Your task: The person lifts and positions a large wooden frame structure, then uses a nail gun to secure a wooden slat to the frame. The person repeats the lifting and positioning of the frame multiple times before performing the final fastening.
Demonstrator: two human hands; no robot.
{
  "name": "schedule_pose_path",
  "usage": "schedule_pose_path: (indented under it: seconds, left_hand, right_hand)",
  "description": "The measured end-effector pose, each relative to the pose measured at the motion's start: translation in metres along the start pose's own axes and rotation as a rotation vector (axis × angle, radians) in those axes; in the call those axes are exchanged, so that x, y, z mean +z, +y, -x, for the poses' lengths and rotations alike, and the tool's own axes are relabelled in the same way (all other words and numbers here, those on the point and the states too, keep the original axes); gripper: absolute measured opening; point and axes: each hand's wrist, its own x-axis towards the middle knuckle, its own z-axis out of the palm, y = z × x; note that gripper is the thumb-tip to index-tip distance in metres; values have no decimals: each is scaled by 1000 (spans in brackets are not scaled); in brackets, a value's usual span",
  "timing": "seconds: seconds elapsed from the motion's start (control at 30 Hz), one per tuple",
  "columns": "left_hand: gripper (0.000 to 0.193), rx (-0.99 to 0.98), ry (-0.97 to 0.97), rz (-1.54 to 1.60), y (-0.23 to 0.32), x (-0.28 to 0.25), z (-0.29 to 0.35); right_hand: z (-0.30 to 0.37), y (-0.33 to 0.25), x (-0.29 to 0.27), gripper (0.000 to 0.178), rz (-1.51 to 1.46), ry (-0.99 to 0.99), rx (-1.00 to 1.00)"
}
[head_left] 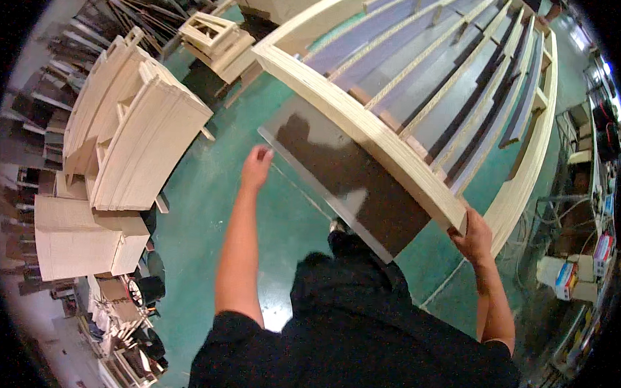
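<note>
A large pale wooden frame (368,117) with many long slats fills the upper right, tilted across the view. At its near right corner, my right hand (474,235) grips the end of the thick rail, fingers wrapped round the wood. Under that rail a flat grey-brown panel (365,189) with a light edge juts out toward me. My left hand (257,167) is raised just beside the panel's left edge, apart from the frame. Its fingers are curled in, and I see nothing in them.
Stacked pale wooden cabinets or frames (138,143) stand at the left, a box-like wooden piece (76,237) before them. A small wooden stand (216,47) is at the far left. Shelves with small boxes (566,278) line the right. The floor (208,183) is green.
</note>
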Motion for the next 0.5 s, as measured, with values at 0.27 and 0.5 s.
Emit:
schedule_pose_path:
  seconds: [0.27,0.5]
  left_hand:
    - [80,874,-37,-641,84,-28,-199]
    - [85,1020,-336,-773,91,-24,-298]
  right_hand:
    - [-16,-44,-11,68,129,137,51]
    - [-9,-72,3,84,261,167,358]
